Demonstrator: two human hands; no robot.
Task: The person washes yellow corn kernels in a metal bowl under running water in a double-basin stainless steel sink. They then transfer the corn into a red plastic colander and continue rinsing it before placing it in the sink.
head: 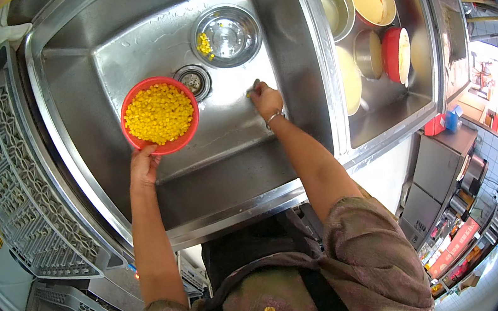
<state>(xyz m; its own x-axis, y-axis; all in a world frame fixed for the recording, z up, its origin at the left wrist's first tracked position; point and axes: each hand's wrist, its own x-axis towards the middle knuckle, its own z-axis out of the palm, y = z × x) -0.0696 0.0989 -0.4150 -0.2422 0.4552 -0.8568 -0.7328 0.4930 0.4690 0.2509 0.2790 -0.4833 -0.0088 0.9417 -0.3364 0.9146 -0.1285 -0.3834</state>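
Note:
My left hand [144,164] grips the near rim of a red bowl [174,145] in the left part of a stainless steel sink [239,157]. Yellow corn kernels [158,113] fill most of the bowl. Beyond the drain strainer [193,81], a clear or shiny metal bowl [232,38] rests on the sink floor, with a few kernels at its left side. Low over the right of the sink floor is my right hand [266,101], its fingers curled. Something small and dark, with a speck of yellow, shows at its fingertips; whether it is held is unclear.
A steel divider [322,59] separates a second basin on the right, where several bowls and pots stand, among them a red bowl [392,56] and a steel pot [333,5]. Grey plastic dish racks [38,185] line the left side. A steel cabinet [433,177] stands at lower right.

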